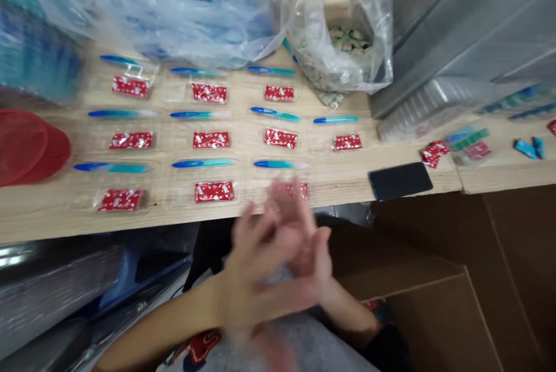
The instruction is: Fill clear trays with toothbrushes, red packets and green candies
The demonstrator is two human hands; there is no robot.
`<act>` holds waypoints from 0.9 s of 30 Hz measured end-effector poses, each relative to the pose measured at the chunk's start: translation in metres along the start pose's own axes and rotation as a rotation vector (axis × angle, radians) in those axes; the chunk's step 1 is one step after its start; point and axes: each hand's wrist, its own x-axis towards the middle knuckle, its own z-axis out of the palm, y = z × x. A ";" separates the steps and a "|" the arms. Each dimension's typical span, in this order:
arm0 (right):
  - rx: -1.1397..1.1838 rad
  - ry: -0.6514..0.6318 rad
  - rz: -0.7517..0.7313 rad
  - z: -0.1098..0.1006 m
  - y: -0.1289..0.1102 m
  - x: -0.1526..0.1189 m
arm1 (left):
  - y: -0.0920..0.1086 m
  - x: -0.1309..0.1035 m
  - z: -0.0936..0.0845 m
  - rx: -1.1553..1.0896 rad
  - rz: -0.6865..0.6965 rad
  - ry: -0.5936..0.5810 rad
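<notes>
My left hand [256, 265] and my right hand [310, 247] are together in front of my body, just off the table's near edge, overlapping and blurred by motion. Fingers stretch out on both, and I see nothing held in either. Beyond them, clear plastic trays lie in rows, each with a blue-and-teal pen [280, 164] and a red patterned packet [214, 191]. The nearest packet [299, 189] is partly covered by my fingertips.
A red plastic basket [56, 152] stands at left beside stacked clear trays [39, 59]. Plastic bags [208, 30] of pens and small packets [350, 39] line the back. A phone [400, 181] lies at the right edge; cardboard boxes [425, 302] sit below.
</notes>
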 end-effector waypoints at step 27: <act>-1.009 0.332 -0.620 -0.073 0.078 0.026 | -0.049 0.047 0.040 0.120 0.142 0.273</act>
